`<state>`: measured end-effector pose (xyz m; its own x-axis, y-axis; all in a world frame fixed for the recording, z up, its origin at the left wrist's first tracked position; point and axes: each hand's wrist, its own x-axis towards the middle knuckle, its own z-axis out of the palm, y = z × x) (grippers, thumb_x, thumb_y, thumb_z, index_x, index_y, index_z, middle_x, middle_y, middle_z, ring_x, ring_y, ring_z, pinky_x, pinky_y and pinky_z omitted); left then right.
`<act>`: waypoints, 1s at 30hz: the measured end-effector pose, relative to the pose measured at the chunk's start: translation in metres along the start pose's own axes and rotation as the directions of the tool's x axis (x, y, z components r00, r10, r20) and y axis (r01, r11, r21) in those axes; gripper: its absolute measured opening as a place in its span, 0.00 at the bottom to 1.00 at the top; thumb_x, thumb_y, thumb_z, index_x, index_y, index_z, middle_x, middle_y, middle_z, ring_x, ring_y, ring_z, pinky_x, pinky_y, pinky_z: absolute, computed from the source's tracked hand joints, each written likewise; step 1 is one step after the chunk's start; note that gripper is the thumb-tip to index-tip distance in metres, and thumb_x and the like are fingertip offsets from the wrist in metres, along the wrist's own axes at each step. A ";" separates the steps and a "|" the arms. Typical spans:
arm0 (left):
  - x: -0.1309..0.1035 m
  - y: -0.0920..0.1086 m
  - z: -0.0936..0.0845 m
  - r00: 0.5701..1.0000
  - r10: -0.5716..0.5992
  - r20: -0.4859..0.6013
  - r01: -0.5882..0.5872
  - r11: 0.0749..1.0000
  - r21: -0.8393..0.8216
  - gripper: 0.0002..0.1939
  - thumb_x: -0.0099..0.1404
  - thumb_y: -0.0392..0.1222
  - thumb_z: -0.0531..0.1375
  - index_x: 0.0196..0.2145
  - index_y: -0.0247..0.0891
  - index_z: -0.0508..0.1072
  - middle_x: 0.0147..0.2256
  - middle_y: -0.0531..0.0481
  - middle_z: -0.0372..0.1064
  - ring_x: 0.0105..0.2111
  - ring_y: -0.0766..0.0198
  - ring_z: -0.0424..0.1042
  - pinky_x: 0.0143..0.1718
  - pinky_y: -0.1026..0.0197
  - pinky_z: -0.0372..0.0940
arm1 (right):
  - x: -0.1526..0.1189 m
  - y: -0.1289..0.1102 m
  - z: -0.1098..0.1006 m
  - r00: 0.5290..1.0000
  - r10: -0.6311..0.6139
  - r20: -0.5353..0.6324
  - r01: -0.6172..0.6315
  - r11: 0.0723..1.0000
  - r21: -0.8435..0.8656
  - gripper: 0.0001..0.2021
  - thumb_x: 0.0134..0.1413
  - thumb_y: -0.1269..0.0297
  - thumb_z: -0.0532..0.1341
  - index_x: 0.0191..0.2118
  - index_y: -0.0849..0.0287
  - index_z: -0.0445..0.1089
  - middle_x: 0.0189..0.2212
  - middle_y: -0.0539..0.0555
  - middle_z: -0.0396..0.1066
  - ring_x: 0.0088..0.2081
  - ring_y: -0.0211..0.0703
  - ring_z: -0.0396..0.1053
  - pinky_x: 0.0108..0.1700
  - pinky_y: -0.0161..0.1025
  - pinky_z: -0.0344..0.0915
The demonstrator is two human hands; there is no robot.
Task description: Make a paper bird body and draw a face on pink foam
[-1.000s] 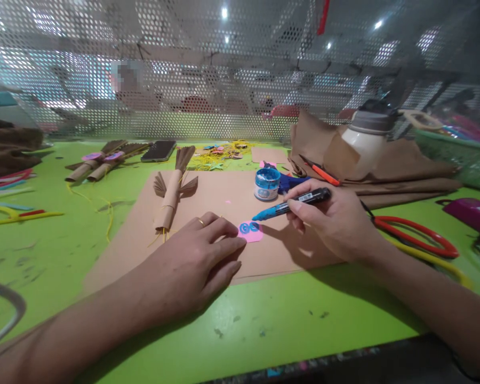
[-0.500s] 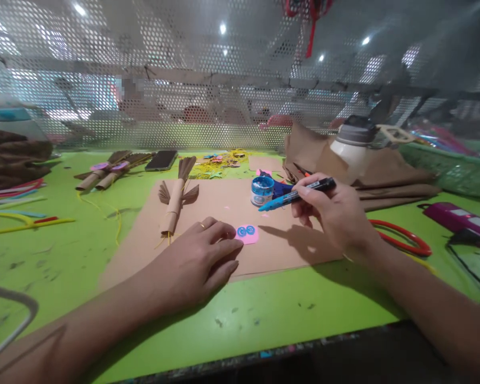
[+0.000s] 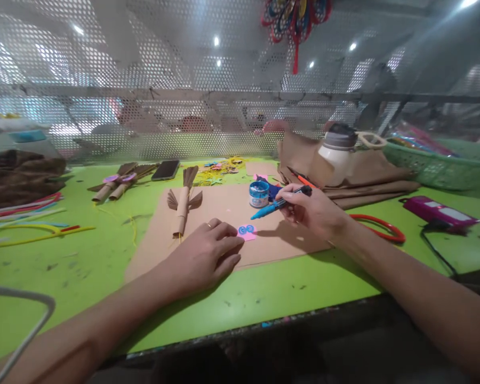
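My left hand [image 3: 208, 253] lies palm down on the brown cardboard sheet [image 3: 220, 202], fingers spread a little, its fingertips at the left edge of a small pink paper [image 3: 248, 236] that carries two blue spiral circles. Between the thumb and fingers of my right hand [image 3: 310, 210] is a blue marker [image 3: 278, 205], its tip above the cardboard, up and right of the pink paper. Just behind the marker stands an open jar of blue paint [image 3: 258, 193]. A rolled paper figure [image 3: 182, 208] with pleated wings lies on the cardboard's left part.
Two more paper figures [image 3: 114, 186] and a phone [image 3: 166, 170] lie at the back left. Colourful pipe cleaners [image 3: 32, 213] are at the left. On the right are a white bottle [image 3: 336, 157], brown paper, a red ring [image 3: 384, 237], a purple device [image 3: 440, 212] and a green basket [image 3: 432, 165].
The camera view has shifted. My right hand, still holding the marker, has come slightly nearer to the pink paper. My left hand rests in about the same place beside it.
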<state>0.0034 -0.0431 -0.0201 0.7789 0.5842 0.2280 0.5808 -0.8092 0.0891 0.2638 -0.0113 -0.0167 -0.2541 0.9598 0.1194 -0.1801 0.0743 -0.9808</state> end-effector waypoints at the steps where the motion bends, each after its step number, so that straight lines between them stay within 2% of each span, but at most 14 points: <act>1: 0.000 0.000 0.000 1.000 -0.001 0.004 0.001 1.000 0.001 0.15 0.70 0.42 0.50 0.46 0.37 0.74 0.45 0.41 0.69 0.44 0.54 0.65 0.47 0.50 0.62 | 0.000 0.002 0.002 1.000 -0.005 -0.011 0.004 1.000 -0.020 0.06 0.53 0.62 0.63 0.31 0.60 0.70 0.17 0.46 0.66 0.18 0.31 0.60 0.18 0.30 0.56; 9: -0.001 -0.002 0.003 1.000 -0.013 0.014 0.013 1.000 0.001 0.16 0.71 0.43 0.49 0.48 0.38 0.73 0.46 0.42 0.67 0.45 0.54 0.63 0.47 0.49 0.61 | -0.006 0.011 0.016 0.989 -0.037 -0.140 0.012 0.983 -0.181 0.05 0.51 0.65 0.64 0.29 0.60 0.69 0.14 0.44 0.63 0.16 0.30 0.57 0.17 0.29 0.52; 18: 0.000 -0.001 0.004 0.999 -0.045 0.019 0.045 0.999 -0.025 0.15 0.70 0.43 0.50 0.48 0.39 0.72 0.46 0.43 0.67 0.45 0.54 0.62 0.46 0.48 0.61 | -0.009 0.018 0.017 0.991 -0.091 -0.102 0.061 0.962 -0.267 0.08 0.53 0.61 0.63 0.29 0.60 0.69 0.19 0.47 0.69 0.20 0.33 0.62 0.24 0.32 0.59; 21: -0.001 -0.001 0.004 0.999 -0.045 0.020 0.046 0.999 -0.026 0.15 0.70 0.43 0.50 0.48 0.40 0.72 0.46 0.43 0.67 0.45 0.54 0.63 0.46 0.48 0.61 | -0.012 0.012 0.023 0.989 -0.087 -0.118 0.032 0.914 -0.404 0.08 0.53 0.62 0.62 0.27 0.59 0.68 0.16 0.46 0.67 0.19 0.34 0.62 0.23 0.33 0.58; 25: -0.001 -0.001 0.003 0.998 -0.051 0.021 0.051 0.998 -0.024 0.15 0.70 0.43 0.50 0.49 0.40 0.72 0.46 0.44 0.67 0.45 0.54 0.62 0.46 0.48 0.60 | -0.016 0.007 0.027 0.979 -0.151 -0.136 0.043 0.808 -0.587 0.07 0.52 0.64 0.61 0.26 0.59 0.69 0.15 0.46 0.65 0.18 0.35 0.63 0.23 0.34 0.57; 30: -0.002 0.000 0.004 0.998 -0.056 0.018 0.057 0.998 -0.024 0.15 0.70 0.43 0.50 0.49 0.40 0.72 0.46 0.44 0.67 0.44 0.54 0.62 0.45 0.48 0.61 | -0.017 0.005 0.027 0.974 -0.194 -0.120 0.073 0.762 -0.643 0.06 0.51 0.64 0.60 0.26 0.59 0.69 0.15 0.46 0.65 0.19 0.36 0.63 0.25 0.37 0.58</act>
<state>0.0027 -0.0435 -0.0241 0.7491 0.6299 0.2052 0.6183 -0.7760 0.1250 0.2419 -0.0346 -0.0195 -0.0983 0.9526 0.2881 0.4552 0.3005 -0.8382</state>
